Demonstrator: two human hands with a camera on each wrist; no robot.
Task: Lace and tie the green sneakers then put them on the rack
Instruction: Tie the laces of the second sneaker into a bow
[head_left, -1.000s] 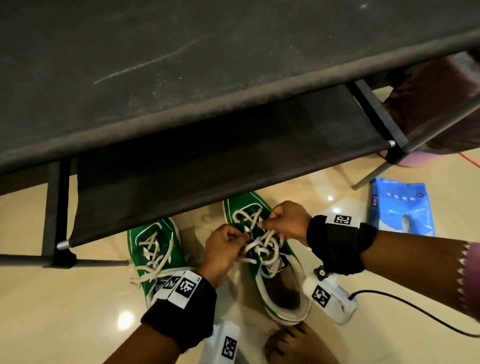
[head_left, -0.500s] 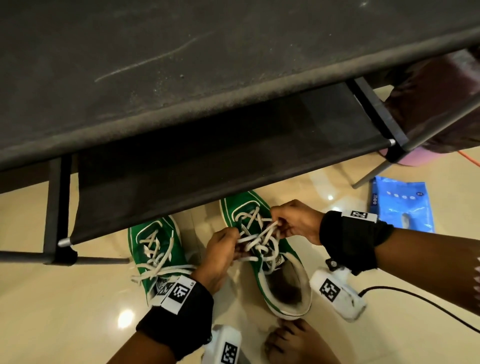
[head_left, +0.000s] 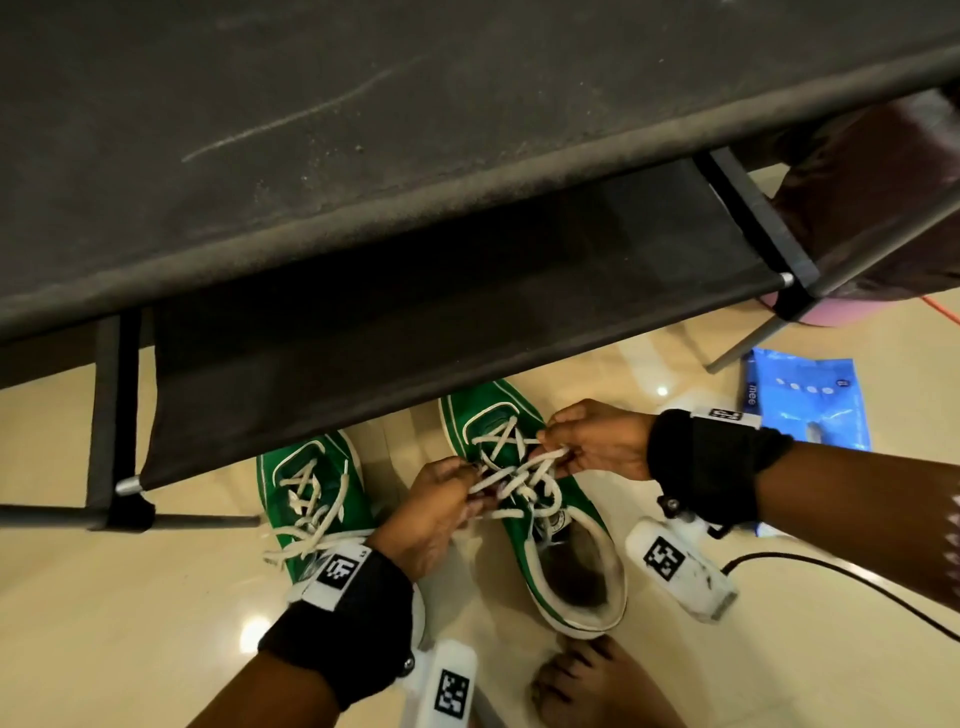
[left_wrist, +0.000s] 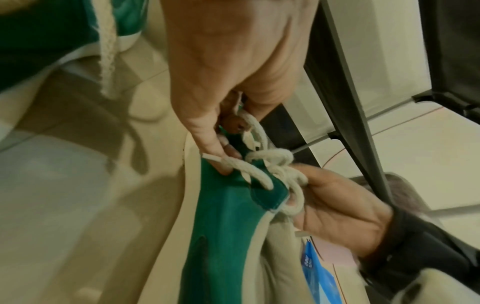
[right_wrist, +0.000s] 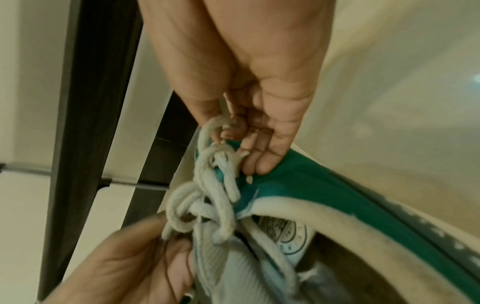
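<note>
Both hands are on the lace (head_left: 522, 470) of one sneaker (head_left: 535, 499), and over the last second they have drawn apart: the right hand (head_left: 597, 441) has moved out to its own side and the left hand (head_left: 431, 504) back the other way, so the strands between them now run straighter across the tongue. The knot looks to be getting pulled tight, not yet finished.

The left hand pinches a strand between thumb and fingertips, seen close in the left wrist view (left_wrist: 226, 115). The right hand likewise grips a loop of lace with curled fingers (right_wrist: 259, 131), resting against the sneaker's green side.

The sneaker sits on the floor (head_left: 156, 597) directly under and between the hands, toe tucked beneath the rack (head_left: 467, 270) just beyond them. The second sneaker (head_left: 311, 499) lies beside the left hand's outer side, its lace loose and untied.

By my reading the task is early: one knot is in progress, the other shoe still needs tying, and neither is on the rack.
</note>
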